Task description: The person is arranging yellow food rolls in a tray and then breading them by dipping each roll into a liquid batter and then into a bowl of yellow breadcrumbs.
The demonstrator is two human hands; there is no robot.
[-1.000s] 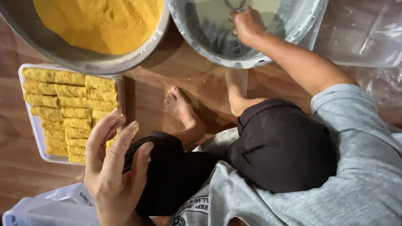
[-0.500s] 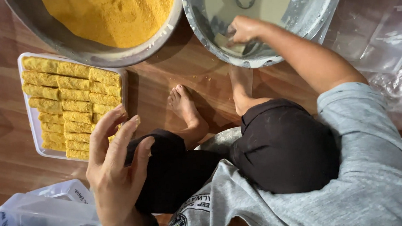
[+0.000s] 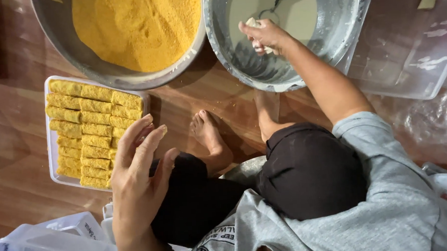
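Observation:
My right hand (image 3: 269, 36) reaches into a metal bowl (image 3: 343, 27) of pale batter and is closed on a small white batter-coated roll (image 3: 253, 23). My left hand (image 3: 137, 188) is raised above my left knee with its fingers spread and nothing in it. It hovers just right of a white tray (image 3: 51, 155) packed with rows of yellow breaded rolls (image 3: 88, 120). A second metal bowl (image 3: 74, 52) holding orange-yellow breadcrumbs (image 3: 137, 28) stands behind the tray, touching the batter bowl.
I sit on a wooden floor in a grey shirt and black shorts, bare feet (image 3: 210, 139) in front of the bowls. A wire utensil (image 3: 274, 6) lies in the batter. A clear plastic box (image 3: 408, 49) stands at right, a clear tub (image 3: 46, 247) at lower left.
My right hand moved around inside the batter bowl and now holds the coated roll nearer the bowl's left side. My left hand stayed raised and empty. The view shifted slightly.

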